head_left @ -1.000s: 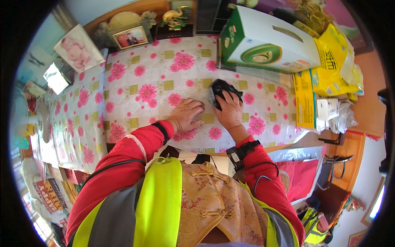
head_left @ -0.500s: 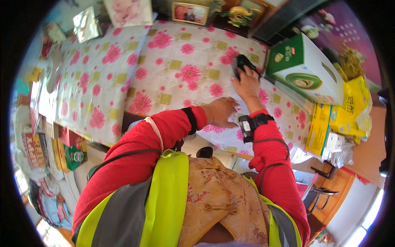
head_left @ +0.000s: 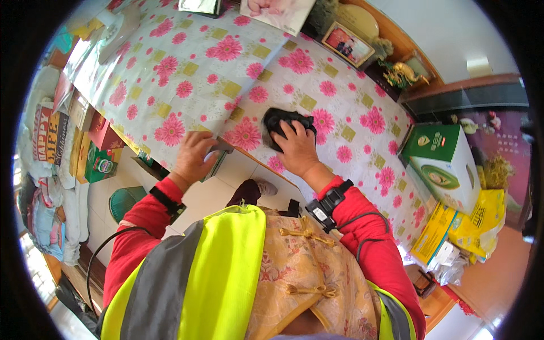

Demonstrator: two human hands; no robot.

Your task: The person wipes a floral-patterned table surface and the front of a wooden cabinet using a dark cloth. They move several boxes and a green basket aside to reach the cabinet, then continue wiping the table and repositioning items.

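A crumpled black cloth (head_left: 273,119) lies on the table under my right hand (head_left: 298,152), whose fingers press over it and grip it. The tablecloth (head_left: 345,107) beneath is white with pink flowers and green squares. My left hand (head_left: 194,157) is at the near edge of the table's left section, fingers apart and holding nothing. My fingers hide part of the black cloth.
A green and white carton (head_left: 442,164) stands on the right, beside yellow packages (head_left: 481,221). Along the back are a framed photo (head_left: 347,44), a golden figurine (head_left: 403,73) and a picture panel (head_left: 277,12). A green stool (head_left: 127,203) stands below the left side.
My right hand and the black cloth have moved left across the table, from near the carton to near the seam. My left hand has moved left to the table edge, and the view has shifted left.
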